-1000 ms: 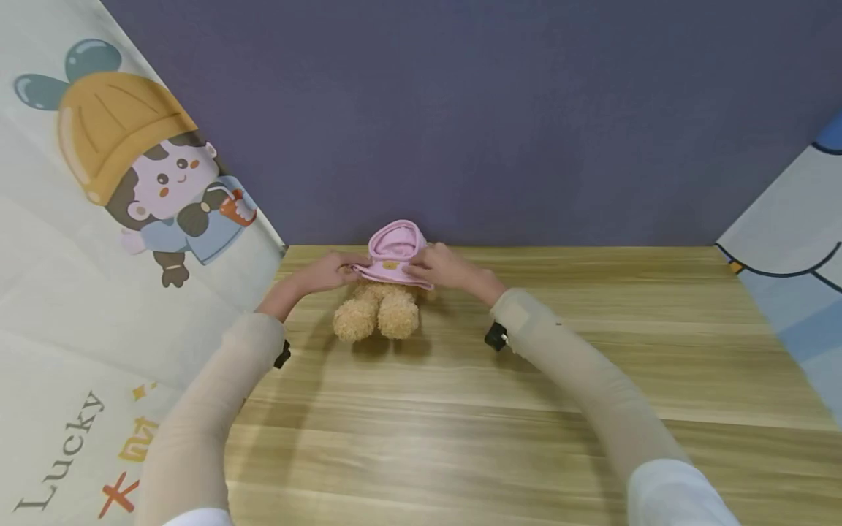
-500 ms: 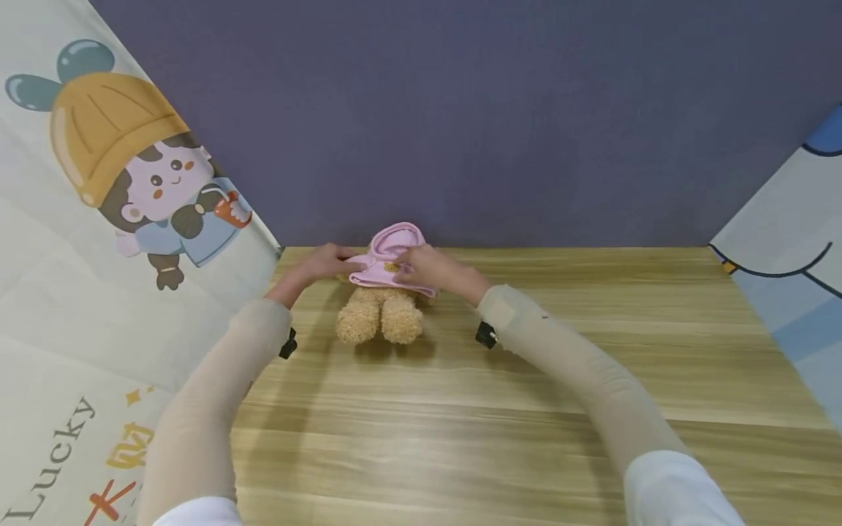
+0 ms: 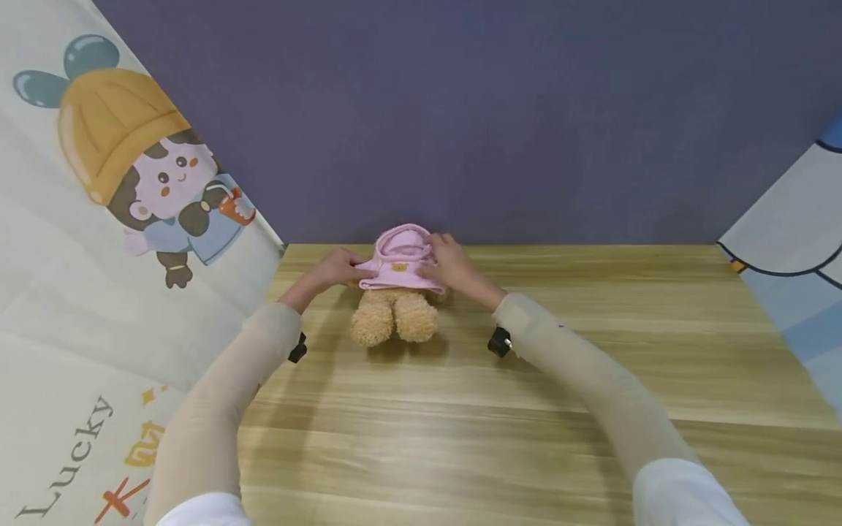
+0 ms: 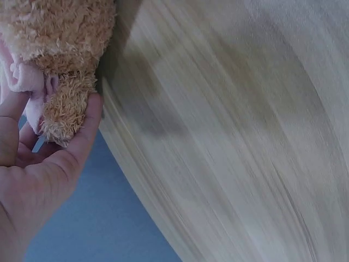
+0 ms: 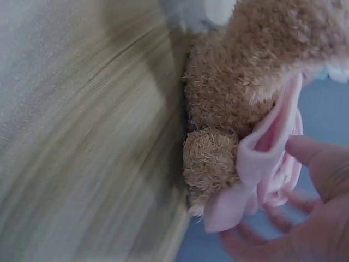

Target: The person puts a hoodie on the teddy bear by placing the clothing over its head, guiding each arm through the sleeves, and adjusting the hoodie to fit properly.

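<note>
A fluffy tan teddy bear (image 3: 395,318) is at the table's back edge, its legs toward me. Over its upper body lies a pink hoodie (image 3: 393,276) with a small yellow-brown emblem; the hood (image 3: 403,242) stands up at the top and the bear's head is hidden. My left hand (image 3: 337,269) holds the bear's arm (image 4: 68,109) and the hoodie's side, thumb on the cloth and fingers behind the arm. My right hand (image 3: 454,264) is at the opposite side, thumb (image 5: 305,148) touching the pink cloth, other fingers spread behind it and blurred.
The wooden table (image 3: 421,431) stretches toward me from the bear. A dark blue-grey panel (image 3: 500,124) rises behind its back edge. At the left hangs a white sheet (image 3: 52,307) with a cartoon figure; another printed sheet (image 3: 796,212) is at the right.
The bear and hoodie have shifted slightly right. My right hand has moved off the chest emblem to the hoodie's side, and my left hand has stayed at the other side.
</note>
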`<action>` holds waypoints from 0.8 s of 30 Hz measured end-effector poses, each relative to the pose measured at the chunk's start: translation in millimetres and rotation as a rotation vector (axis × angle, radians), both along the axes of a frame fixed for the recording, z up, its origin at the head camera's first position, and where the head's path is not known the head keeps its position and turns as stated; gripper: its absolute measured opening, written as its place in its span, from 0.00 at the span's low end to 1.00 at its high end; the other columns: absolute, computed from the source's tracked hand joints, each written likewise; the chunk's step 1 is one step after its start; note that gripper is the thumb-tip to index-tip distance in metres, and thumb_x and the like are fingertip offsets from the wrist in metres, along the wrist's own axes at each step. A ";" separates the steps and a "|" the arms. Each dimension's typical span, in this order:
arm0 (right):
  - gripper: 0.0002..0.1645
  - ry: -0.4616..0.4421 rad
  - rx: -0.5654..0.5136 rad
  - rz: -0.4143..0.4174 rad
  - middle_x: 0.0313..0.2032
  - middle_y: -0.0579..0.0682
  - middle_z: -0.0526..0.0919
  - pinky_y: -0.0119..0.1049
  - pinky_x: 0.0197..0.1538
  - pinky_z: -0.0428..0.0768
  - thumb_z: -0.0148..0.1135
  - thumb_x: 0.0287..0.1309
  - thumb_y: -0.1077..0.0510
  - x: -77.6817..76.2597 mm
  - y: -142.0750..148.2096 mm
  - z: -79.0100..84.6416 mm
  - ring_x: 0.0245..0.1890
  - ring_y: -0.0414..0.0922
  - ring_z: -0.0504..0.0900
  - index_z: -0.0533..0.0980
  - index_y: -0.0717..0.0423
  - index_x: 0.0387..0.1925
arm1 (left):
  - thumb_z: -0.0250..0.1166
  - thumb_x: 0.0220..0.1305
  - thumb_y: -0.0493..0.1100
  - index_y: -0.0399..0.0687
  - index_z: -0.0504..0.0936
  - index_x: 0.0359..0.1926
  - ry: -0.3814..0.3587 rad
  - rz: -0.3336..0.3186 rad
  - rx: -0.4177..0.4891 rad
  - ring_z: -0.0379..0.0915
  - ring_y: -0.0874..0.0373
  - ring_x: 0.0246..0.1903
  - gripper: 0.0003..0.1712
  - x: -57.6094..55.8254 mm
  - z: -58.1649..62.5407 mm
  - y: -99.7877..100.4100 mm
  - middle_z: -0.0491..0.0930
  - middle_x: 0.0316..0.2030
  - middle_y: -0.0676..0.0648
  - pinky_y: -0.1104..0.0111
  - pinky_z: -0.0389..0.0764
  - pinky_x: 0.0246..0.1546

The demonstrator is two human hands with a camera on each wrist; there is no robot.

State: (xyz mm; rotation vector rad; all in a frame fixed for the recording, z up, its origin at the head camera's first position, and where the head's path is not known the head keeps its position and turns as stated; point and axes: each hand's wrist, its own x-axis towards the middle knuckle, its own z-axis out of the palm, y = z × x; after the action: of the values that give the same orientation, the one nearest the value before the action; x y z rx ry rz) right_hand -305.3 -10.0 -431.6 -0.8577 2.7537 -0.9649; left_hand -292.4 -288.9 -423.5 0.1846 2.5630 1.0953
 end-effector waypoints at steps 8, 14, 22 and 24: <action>0.33 -0.676 -0.315 -0.048 0.36 0.57 0.82 0.48 0.42 0.85 0.65 0.68 0.56 14.4 29.0 -8.0 0.28 0.44 0.82 0.66 0.68 0.66 | 0.73 0.64 0.47 0.49 0.79 0.24 -0.068 -0.054 0.081 0.65 0.61 0.20 0.15 8.0 -0.6 12.3 0.71 0.17 0.54 0.64 0.76 0.29; 0.26 -0.817 -0.356 -0.067 0.30 0.50 0.81 0.39 0.32 0.84 0.64 0.69 0.58 21.4 40.7 -14.8 0.25 0.42 0.81 0.66 0.66 0.61 | 0.73 0.65 0.46 0.47 0.80 0.24 -0.126 -0.095 0.112 0.66 0.60 0.20 0.16 13.9 -3.6 21.9 0.73 0.17 0.52 0.63 0.78 0.30; 0.24 -0.791 -0.308 -0.096 0.28 0.50 0.79 0.38 0.33 0.84 0.64 0.69 0.58 34.4 61.8 -12.5 0.23 0.40 0.80 0.66 0.69 0.56 | 0.72 0.65 0.46 0.47 0.77 0.22 -0.101 -0.145 0.110 0.64 0.60 0.20 0.18 25.8 -8.9 45.2 0.72 0.18 0.52 0.59 0.75 0.32; 0.24 -0.776 -0.286 -0.100 0.28 0.50 0.79 0.38 0.32 0.83 0.64 0.69 0.57 37.8 69.3 -11.6 0.22 0.40 0.79 0.66 0.69 0.56 | 0.72 0.65 0.46 0.47 0.75 0.21 -0.096 -0.160 0.120 0.60 0.61 0.19 0.20 28.2 -10.4 52.9 0.68 0.17 0.53 0.60 0.72 0.30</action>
State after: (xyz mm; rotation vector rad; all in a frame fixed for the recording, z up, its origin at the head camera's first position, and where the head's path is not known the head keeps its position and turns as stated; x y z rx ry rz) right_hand -267.5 59.2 -443.2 -0.2643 2.0317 -1.3687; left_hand -264.2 -235.9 -433.9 0.3511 2.3550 1.1673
